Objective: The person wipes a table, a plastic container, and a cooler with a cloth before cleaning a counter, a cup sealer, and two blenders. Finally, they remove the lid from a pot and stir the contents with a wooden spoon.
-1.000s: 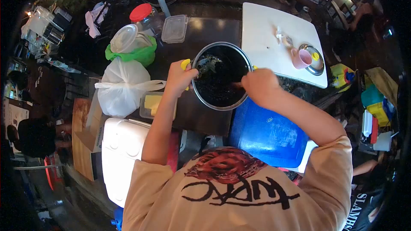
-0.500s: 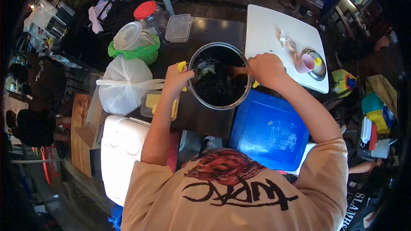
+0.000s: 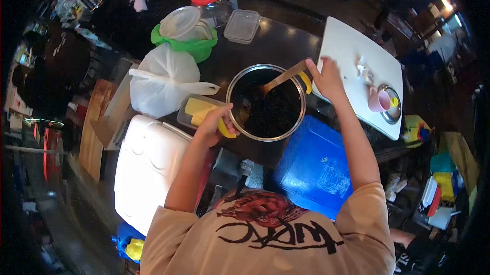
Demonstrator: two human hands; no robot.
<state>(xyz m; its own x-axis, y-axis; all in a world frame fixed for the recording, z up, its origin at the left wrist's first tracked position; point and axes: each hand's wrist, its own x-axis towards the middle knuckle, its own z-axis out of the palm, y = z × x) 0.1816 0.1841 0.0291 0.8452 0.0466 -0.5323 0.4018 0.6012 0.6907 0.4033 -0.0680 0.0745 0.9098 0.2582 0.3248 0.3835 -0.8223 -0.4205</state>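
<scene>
A large metal pot [image 3: 266, 139] with dark contents stands on the dark table. My left hand [image 3: 213, 124] is closed around its yellow handle [image 3: 225, 129] at the lower left. Inside the pot, a wooden spoon [image 3: 287, 77] leans over the far right rim. My right hand [image 3: 329, 80] is by the spoon's upper end, its thumb apart from the fingers; the thumb tip is at or just beside the wood. A second yellow handle [image 3: 306, 82] shows at the pot's upper right, near that hand.
A white board [image 3: 352, 45] to the right carries a pink cup [image 3: 378, 101] and a metal plate [image 3: 392, 115]. On the left are a white plastic bag [image 3: 166, 78], a container with yellow pieces [image 3: 187, 119] and a red-lidded jar [image 3: 217, 7]. Nearer sit white [image 3: 148, 160] and blue [image 3: 316, 165] coolers.
The pot has turned, its left handle swinging nearer to me and its right one farther away. My right hand's fingers have spread, and the spoon now leans to the upper right.
</scene>
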